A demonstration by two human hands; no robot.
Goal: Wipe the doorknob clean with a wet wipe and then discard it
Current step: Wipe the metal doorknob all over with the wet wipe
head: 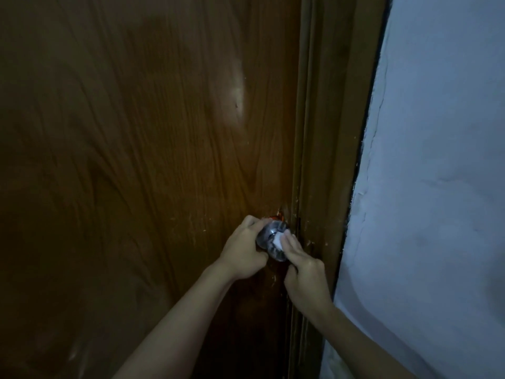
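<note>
A round silver doorknob sticks out of a brown wooden door, low and near the door's right edge. My left hand grips the knob from its left side, fingers curled over the top. My right hand comes in from the lower right and presses a small folded white wet wipe against the knob's front face with its fingertips. Most of the wipe is hidden under those fingers.
The brown door frame runs vertically just right of the knob. A pale painted wall fills the right side. Scratches and chipped spots mark the wood around the knob. The light is dim.
</note>
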